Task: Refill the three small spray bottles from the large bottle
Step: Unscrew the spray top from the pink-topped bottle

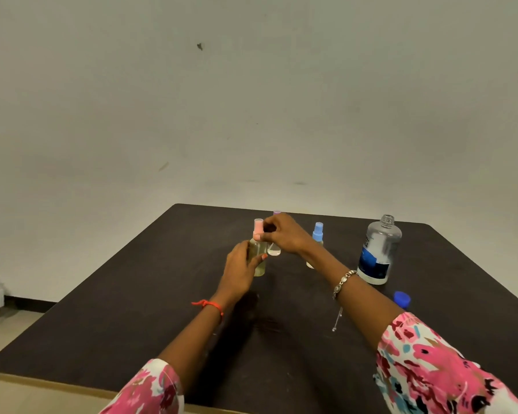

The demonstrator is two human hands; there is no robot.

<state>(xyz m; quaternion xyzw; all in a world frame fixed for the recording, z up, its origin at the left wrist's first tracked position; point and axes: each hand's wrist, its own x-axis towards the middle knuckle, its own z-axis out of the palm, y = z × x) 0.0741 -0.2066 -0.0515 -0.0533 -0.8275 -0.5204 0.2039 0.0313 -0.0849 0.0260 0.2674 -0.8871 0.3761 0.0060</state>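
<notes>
While the left hand [241,270] grips the body of the pink-capped spray bottle [260,256], upright on the dark tabletop [162,309], the right hand [281,233] pinches its pink top from the right. The purple-capped spray bottle [274,250] stands just behind the right hand; the blue-capped spray bottle [318,231] stands beyond the right forearm. Well to the right stands the uncapped large bottle [379,249], with its blue cap [402,298] lying nearer the person.

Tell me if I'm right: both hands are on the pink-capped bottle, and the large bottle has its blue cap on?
No: the head view shows the large bottle uncapped, its blue cap on the table. Left hand and right hand do hold the pink-capped bottle.
</notes>
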